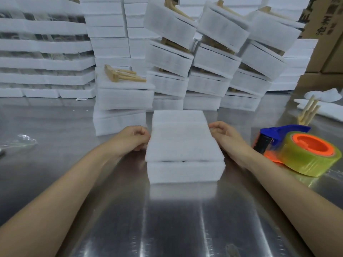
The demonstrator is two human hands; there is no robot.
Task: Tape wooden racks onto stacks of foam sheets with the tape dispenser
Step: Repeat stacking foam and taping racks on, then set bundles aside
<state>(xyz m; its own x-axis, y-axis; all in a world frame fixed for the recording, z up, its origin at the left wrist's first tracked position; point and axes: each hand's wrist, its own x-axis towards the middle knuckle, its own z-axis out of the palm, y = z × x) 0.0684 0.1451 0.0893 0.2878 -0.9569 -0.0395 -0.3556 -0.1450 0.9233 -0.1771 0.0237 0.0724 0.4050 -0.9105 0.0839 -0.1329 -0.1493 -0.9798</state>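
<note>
**Foam squared up, rack and tape yet to come**

A brushed steel table [176, 219] runs out in front of me, walled along its far edge by white foam. My left hand [137, 136] and right hand [224, 134] sit either side of the foam stack [182, 145] at the middle of the table. The fingers of both are curled in and clasp its upper layer by the two long edges, and neither holds anything else. The stack lies in two layers with a dark gap between them at the near end. Its top is bare: no rack, and no tape that I can make out.

Just beside my right wrist the tape dispenser [297, 151] lies on the table, nobody's hand on it. Past it, toward the right edge, a loose wooden rack [308, 112] stands near some foam scraps. Behind my left hand a second rack [122, 74] lies on top of a taller foam pile [124, 101]; I cannot tell whether it is taped. Along the far edge, bundles [213, 62] lean in columns, wood showing between them.

I judge many bundles done and this one barely begun: a rack must go on, then the taping.
</note>
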